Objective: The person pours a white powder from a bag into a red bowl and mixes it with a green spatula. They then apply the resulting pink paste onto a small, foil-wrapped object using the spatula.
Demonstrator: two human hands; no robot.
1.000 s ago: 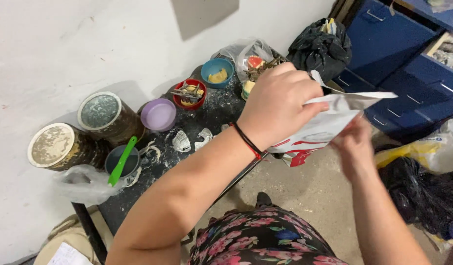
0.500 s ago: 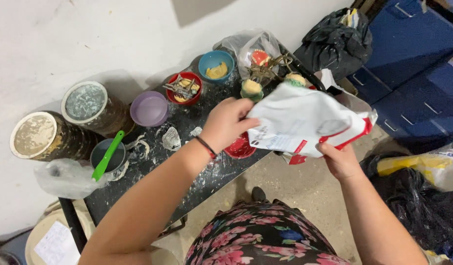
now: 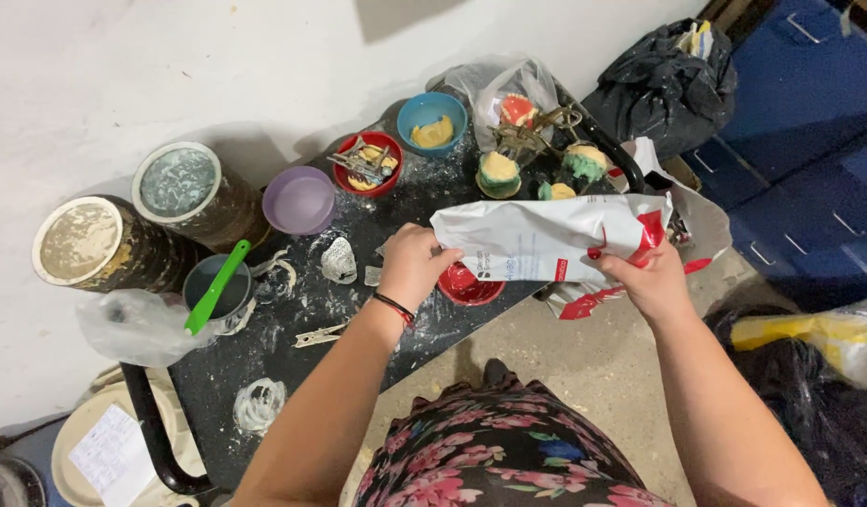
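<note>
Here, going left to right over the dusty black table (image 3: pixel 264 376): two round tins with smeared lids (image 3: pixel 76 241) sit at about nine o'clock, with a crumpled clear plastic bag (image 3: pixel 133 326) just below them. Beside that stands a dark cup holding a green spatula (image 3: pixel 214 288). Toward eleven o'clock is a purple bowl (image 3: pixel 300 199), then a red bowl of metal tools (image 3: pixel 366 162) and a blue bowl with a yellow lump (image 3: pixel 432 120) near twelve. The left hand (image 3: pixel 410 266), with a dark band at the wrist, pinches the left end of a white and red bag (image 3: pixel 537 246), fingers curled shut on the edge. The bag lies sideways in the air at the centre, over the table's near edge and just above a small red dish (image 3: pixel 469 286). The right hand (image 3: pixel 644 277), at about three o'clock, grips the bag's red end, thumb on top. Behind the bag stand yellow and green plaster casts (image 3: pixel 498 173). Blue drawers (image 3: pixel 809 141) fill one to two o'clock.
</note>
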